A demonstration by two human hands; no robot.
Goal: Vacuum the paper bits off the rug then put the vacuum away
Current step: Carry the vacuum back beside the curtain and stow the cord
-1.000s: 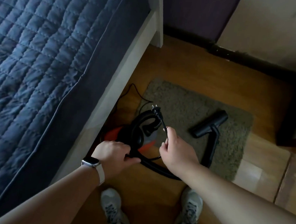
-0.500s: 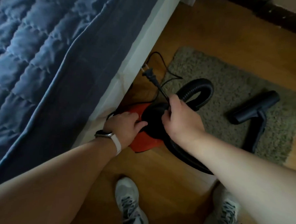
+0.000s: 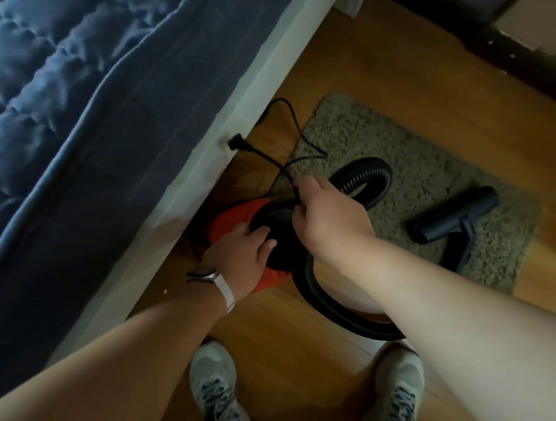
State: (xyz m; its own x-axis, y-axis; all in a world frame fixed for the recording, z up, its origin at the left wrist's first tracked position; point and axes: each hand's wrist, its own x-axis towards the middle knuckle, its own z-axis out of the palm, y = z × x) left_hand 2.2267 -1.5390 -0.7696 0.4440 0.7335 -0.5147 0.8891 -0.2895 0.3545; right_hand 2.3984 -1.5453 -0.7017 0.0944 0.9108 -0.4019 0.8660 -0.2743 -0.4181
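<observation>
My grey sneakers (image 3: 219,390) on wood floor, nearest. L hand (image 3: 239,256), w/ pale-strap watch, lies flat & open on the red-and-black canister vacuum (image 3: 234,216) beside the white bed frame (image 3: 181,186). R hand (image 3: 328,213) pinched shut on thin black power cord (image 3: 273,160); plug (image 3: 234,141) is at the frame. Black ribbed hose (image 3: 362,176) arcs over the grey shag rug (image 3: 417,172); black floor nozzle (image 3: 453,216) lies on it.
</observation>
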